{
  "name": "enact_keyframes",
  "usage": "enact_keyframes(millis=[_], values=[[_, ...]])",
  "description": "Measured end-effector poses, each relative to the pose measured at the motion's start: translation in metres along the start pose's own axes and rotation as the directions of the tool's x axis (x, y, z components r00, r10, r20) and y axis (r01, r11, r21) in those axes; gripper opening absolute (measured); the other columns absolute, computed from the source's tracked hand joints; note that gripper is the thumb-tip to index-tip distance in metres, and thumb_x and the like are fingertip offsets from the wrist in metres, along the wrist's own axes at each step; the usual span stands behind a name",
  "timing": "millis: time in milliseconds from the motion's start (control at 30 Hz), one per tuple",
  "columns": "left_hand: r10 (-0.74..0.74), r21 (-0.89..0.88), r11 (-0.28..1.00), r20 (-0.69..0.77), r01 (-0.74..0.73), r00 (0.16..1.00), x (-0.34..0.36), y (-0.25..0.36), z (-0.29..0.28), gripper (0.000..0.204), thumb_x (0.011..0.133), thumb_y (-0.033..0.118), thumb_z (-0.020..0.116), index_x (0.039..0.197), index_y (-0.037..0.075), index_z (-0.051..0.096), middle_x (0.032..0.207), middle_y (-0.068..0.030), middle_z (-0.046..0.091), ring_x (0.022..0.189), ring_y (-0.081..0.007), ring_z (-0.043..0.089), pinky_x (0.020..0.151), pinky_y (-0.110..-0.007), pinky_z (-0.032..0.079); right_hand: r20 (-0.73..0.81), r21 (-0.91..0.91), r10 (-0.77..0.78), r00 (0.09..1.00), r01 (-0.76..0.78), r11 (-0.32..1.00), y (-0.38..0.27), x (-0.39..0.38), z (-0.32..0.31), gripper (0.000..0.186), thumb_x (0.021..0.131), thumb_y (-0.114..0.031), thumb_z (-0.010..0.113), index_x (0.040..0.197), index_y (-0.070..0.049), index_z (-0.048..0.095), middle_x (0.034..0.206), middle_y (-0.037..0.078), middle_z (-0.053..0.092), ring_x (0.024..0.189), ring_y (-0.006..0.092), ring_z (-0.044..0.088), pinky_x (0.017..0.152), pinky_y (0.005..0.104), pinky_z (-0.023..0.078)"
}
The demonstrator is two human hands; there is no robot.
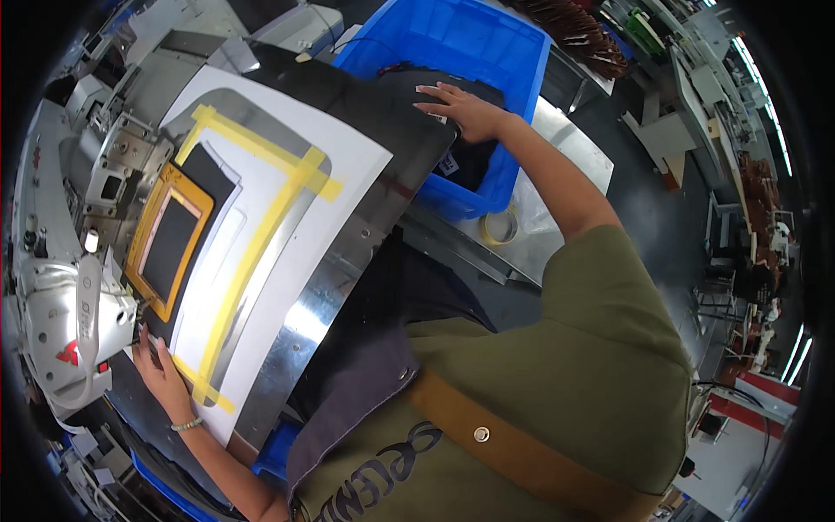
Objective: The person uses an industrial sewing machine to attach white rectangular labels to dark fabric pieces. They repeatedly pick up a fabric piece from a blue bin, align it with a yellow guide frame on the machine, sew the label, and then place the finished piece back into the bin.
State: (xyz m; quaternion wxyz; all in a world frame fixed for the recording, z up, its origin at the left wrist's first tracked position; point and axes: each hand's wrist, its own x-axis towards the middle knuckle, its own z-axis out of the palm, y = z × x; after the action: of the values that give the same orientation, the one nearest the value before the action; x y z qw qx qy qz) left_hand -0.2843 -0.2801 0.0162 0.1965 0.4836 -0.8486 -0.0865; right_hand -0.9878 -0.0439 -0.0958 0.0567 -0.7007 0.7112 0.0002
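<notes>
My left hand [160,376] lies with fingers stretched out at the lower end of a dark panel [209,165], close to the sewing machine [74,304]. An orange-yellow clamp frame [197,228] rests around part of that panel, under the machine's head. Beneath lies a white sheet [348,157] marked out with yellow tape [252,252]. Over the blue bin [487,35], my right hand [474,115] is spread above dark fabric pieces [478,161]. Its fingertips are at the fabric; I cannot tell whether they touch it. One piece bears a white label [447,163].
A roll of tape [498,226] sits on the metal side table [557,139] beside the bin. The metal work surface [317,304] runs along my front. Brown stacked pieces [578,30] hang at the back. Other benches stand far right.
</notes>
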Motion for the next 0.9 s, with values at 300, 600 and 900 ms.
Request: enact_keyframes(millis=[300, 600, 900], values=[[-0.066, -0.164, 0.984, 0.027, 0.069, 0.997, -0.003, -0.034, -0.025, 0.043, 0.103, 0.023, 0.057, 0.137, -0.004, 0.056, 0.143, -0.0199, 0.054, 0.133, -0.0327, 0.049, 0.115, -0.042, 0.033, -0.116, 0.097, 0.206, 0.972, -0.196, 0.976, -0.01, 0.0, -0.066, 0.097, 0.069, -0.026, 0.087, 0.154, -0.03, 0.041, 0.165, 0.005, 0.03, 0.15, 0.034, 0.029, 0.116, 0.0589, 0.034], [-0.1, -0.207, 0.972, 0.062, 0.111, 0.993, -0.004, -0.019, -0.043, 0.038, 0.104, 0.019, 0.057, 0.131, -0.009, 0.056, 0.137, -0.015, 0.057, 0.126, -0.0258, 0.053, 0.11, -0.035, 0.038, 0.113, 0.069, 0.623, 0.774, -0.631, 0.772, -0.064, -0.017, -0.083, 0.029, 0.077, -0.033, 0.081, 0.093, -0.01, 0.078, 0.094, 0.014, 0.076, 0.095, 0.034, 0.073, 0.084, 0.0456, 0.058], [-0.027, -0.207, 0.977, 0.116, 0.051, 0.993, -0.012, -0.005, -0.044, 0.035, 0.104, 0.02, 0.055, 0.133, 0.001, 0.062, 0.14, -0.0132, 0.057, 0.131, -0.0253, 0.052, 0.11, -0.037, 0.04, 0.195, -0.02, 0.555, 0.809, -0.562, 0.827, -0.082, -0.008, -0.046, 0.024, 0.076, -0.022, 0.076, 0.096, -0.009, 0.077, 0.101, 0.015, 0.075, 0.095, 0.033, 0.073, 0.081, 0.0452, 0.059]])
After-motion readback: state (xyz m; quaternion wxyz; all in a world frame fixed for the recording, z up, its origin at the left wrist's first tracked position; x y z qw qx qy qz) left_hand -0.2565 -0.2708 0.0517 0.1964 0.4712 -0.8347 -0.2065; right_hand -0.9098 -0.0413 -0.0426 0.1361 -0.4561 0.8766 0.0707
